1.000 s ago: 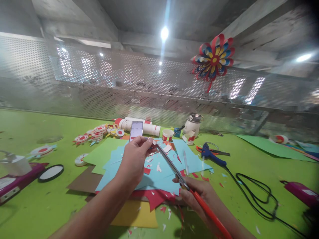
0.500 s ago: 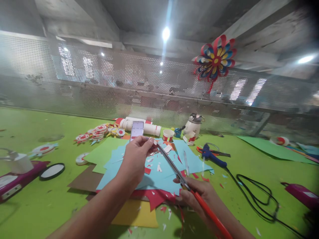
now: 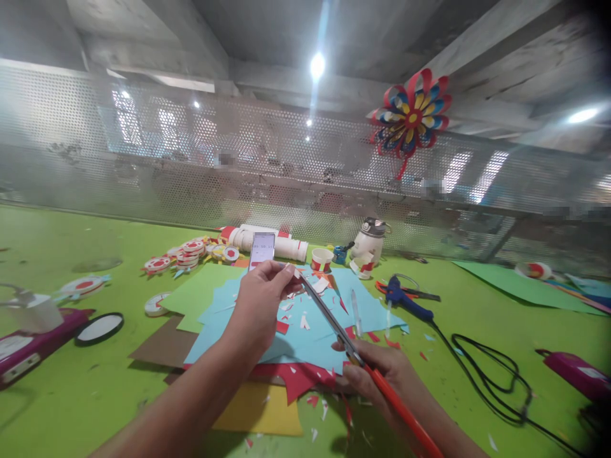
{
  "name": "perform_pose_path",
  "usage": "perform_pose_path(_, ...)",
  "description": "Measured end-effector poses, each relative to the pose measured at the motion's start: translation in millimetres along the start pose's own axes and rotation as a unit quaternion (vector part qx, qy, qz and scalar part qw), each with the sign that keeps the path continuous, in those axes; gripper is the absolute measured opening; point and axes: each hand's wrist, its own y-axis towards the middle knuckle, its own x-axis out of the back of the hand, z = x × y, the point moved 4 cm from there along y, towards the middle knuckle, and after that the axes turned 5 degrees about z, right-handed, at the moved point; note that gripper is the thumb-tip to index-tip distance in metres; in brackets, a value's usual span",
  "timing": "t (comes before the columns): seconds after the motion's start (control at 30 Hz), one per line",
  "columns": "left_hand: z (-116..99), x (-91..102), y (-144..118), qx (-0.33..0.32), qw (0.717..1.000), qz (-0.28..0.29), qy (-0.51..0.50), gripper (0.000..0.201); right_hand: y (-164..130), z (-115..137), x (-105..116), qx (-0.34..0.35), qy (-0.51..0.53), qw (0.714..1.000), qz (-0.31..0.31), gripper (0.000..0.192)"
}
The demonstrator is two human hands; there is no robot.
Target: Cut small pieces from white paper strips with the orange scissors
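Nearest, the right hand was clamped round the orange handles of the scissors, and over the last second nothing had shifted: the work was paused, not advancing. The blades ran long from near right up to far left, tips at the left hand, which pinched a small white scrap above the blue paper. Beyond stood a phone.

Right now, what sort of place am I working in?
Most likely a paper-craft workshop or makerspace bench. The green table is strewn with coloured paper sheets and offcuts, a glue gun lies nearby, and a finished paper rosette hangs on the perforated metal wall. Your right hand holds scissors.
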Motion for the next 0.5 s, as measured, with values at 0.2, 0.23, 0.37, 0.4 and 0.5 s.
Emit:
perform_pose_path(0.2,0.4,-0.2,-0.4,-0.003,1.0,0.0,-0.011,0.016,0.8,5.3,-0.3,0.005,-0.002,1.0,0.001,0.052)
perform_pose_path(0.23,0.0,0.0,-0.2,-0.004,1.0,0.0,-0.011,0.016,1.1,6.6,-0.2,0.006,-0.004,1.0,0.001,0.051)
perform_pose_path(0.37,-3.3,0.7,1.8,0.007,1.0,0.012,0.001,0.015,1.1,8.4,0.4,0.005,0.0,1.0,0.005,0.052)
perform_pose_path(0.4,-4.4,1.1,2.5,0.012,1.0,0.016,0.003,0.015,0.9,8.1,0.5,0.007,0.004,1.0,0.007,0.053)
perform_pose_path(0.5,-8.1,2.8,4.5,0.016,1.0,0.024,0.011,0.014,-0.1,6.6,0.2,0.014,0.014,1.0,0.016,0.058)
